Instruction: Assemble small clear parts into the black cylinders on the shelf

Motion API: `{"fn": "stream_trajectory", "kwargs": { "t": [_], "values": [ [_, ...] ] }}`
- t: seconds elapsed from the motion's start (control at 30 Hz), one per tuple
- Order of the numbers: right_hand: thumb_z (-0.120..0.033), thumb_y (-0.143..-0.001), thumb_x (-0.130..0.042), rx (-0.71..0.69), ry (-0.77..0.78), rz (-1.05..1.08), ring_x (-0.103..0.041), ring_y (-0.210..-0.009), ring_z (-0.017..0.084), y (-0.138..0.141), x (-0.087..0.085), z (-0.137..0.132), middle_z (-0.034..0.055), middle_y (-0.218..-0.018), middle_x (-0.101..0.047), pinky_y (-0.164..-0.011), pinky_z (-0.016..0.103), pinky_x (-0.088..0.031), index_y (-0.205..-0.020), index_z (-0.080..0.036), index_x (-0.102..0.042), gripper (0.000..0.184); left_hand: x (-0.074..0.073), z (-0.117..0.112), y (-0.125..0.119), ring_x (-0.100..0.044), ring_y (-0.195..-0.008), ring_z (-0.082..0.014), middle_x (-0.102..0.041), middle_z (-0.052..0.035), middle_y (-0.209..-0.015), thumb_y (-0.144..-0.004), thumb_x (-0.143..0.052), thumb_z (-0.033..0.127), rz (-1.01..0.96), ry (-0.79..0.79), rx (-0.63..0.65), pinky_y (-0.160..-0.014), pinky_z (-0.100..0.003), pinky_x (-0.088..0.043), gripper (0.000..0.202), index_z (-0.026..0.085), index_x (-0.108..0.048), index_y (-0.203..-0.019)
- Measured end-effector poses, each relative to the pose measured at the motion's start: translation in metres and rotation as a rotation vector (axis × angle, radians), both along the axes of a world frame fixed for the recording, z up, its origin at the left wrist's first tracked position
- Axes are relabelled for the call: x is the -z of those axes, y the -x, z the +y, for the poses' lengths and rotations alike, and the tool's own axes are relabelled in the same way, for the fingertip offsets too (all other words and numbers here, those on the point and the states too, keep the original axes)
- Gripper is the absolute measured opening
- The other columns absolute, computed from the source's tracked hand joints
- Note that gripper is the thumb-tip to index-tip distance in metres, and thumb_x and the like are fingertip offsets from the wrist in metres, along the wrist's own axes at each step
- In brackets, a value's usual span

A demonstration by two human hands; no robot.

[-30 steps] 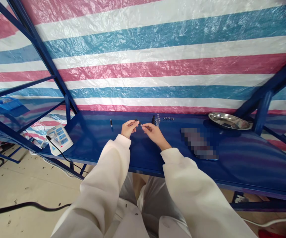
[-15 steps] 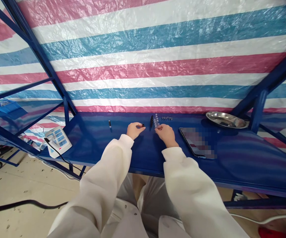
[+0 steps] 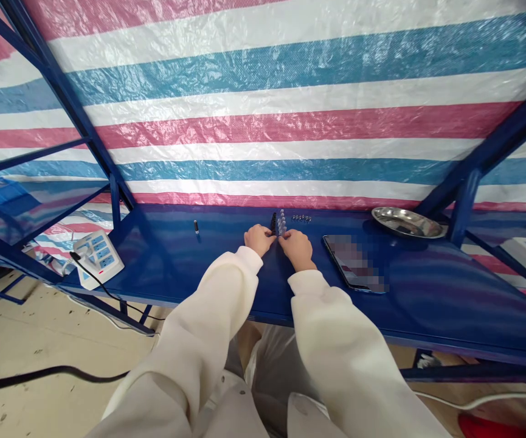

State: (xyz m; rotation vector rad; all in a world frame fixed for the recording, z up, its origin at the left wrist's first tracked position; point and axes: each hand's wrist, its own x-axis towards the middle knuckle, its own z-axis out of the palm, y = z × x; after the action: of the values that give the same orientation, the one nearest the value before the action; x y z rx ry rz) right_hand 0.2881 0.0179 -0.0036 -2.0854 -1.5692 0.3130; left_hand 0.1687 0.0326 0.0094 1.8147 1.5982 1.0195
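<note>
Both my hands meet at a small cluster of upright black and clear cylinders (image 3: 278,222) near the back of the blue metal shelf (image 3: 226,274). My left hand (image 3: 259,239) is curled, its fingertips pinched on a small black piece at the cluster's left side. My right hand (image 3: 297,248) is also curled, with its fingertips pressed together at the clear pieces; what they hold is hidden. A lone small black cylinder (image 3: 196,227) stands to the left. A short row of tiny metal bits (image 3: 300,218) lies just right of the cluster.
A phone (image 3: 352,263) lies flat to the right of my right hand. Further right, by a blue upright, sits a shiny metal dish (image 3: 406,222). A white power strip (image 3: 97,258) with a black cable rests on the shelf's left end. A striped tarp hangs behind.
My hands were held up together with a small black piece between them. They have since dropped to the shelf and moved to the cluster of cylinders.
</note>
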Motion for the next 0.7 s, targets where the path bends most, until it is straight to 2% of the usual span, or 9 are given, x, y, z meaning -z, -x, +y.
{"fn": "stream_trajectory", "kwargs": {
  "t": [0.2,0.4,0.47,0.53,0.63,0.7],
  "values": [
    [-0.031,-0.078,-0.054,-0.006,0.034,-0.015,-0.064,-0.083,0.023,0.000,-0.001,0.000,0.0137,-0.088,-0.068,-0.067,0.029,-0.044,-0.087,-0.017,-0.068,0.022,0.003,0.001,-0.002,-0.057,-0.089,-0.0249,-0.065,-0.0065,-0.074,-0.058,-0.075,0.021,0.055,0.065,-0.019,-0.082,-0.033,-0.038,0.008,0.020,-0.067,-0.058],
    [-0.031,-0.079,-0.054,-0.025,0.053,-0.029,-0.064,-0.086,0.025,0.001,-0.003,-0.001,0.0146,-0.092,-0.068,-0.069,0.031,-0.045,-0.089,-0.017,-0.067,0.022,-0.003,0.000,0.006,-0.058,-0.089,-0.0287,-0.061,-0.0076,-0.072,-0.056,-0.077,0.022,0.116,0.075,0.015,-0.084,-0.039,-0.039,0.013,0.017,-0.066,-0.062],
    [-0.031,-0.079,-0.054,-0.028,0.066,-0.035,-0.064,-0.088,0.025,0.001,-0.005,-0.003,0.0154,-0.092,-0.067,-0.070,0.031,-0.045,-0.090,-0.016,-0.066,0.022,-0.008,-0.002,0.015,-0.058,-0.090,-0.0276,-0.060,-0.0083,-0.080,-0.054,-0.078,0.020,0.077,0.033,0.024,-0.084,-0.037,-0.041,0.021,0.016,-0.067,-0.072],
    [-0.031,-0.079,-0.055,-0.020,0.088,-0.046,-0.064,-0.089,0.026,0.003,-0.009,-0.006,0.0168,-0.094,-0.067,-0.072,0.032,-0.045,-0.093,-0.014,-0.064,0.024,-0.014,-0.007,0.028,-0.058,-0.088,-0.0226,-0.059,-0.0101,-0.097,-0.056,-0.076,0.016,-0.074,-0.063,-0.004,-0.083,-0.032,-0.043,0.038,0.016,-0.066,-0.093],
    [-0.034,-0.080,-0.054,-0.015,0.108,-0.073,-0.064,-0.089,0.027,0.005,-0.015,-0.011,0.0183,-0.093,-0.067,-0.072,0.034,-0.045,-0.093,-0.013,-0.064,0.027,-0.023,-0.014,0.052,-0.058,-0.079,-0.0132,-0.043,-0.0137,-0.131,-0.064,-0.068,0.011,-0.394,-0.241,-0.166,-0.080,-0.027,-0.046,0.069,0.020,-0.045,-0.128],
    [-0.036,-0.081,-0.052,-0.028,0.106,-0.089,-0.064,-0.087,0.028,0.008,-0.018,-0.013,0.0182,-0.090,-0.067,-0.071,0.034,-0.044,-0.087,-0.014,-0.066,0.027,-0.028,-0.018,0.069,-0.058,-0.075,-0.0097,-0.033,-0.0149,-0.141,-0.067,-0.065,0.009,-0.544,-0.299,-0.307,-0.077,-0.024,-0.048,0.081,0.024,-0.027,-0.138]
  ]
}}
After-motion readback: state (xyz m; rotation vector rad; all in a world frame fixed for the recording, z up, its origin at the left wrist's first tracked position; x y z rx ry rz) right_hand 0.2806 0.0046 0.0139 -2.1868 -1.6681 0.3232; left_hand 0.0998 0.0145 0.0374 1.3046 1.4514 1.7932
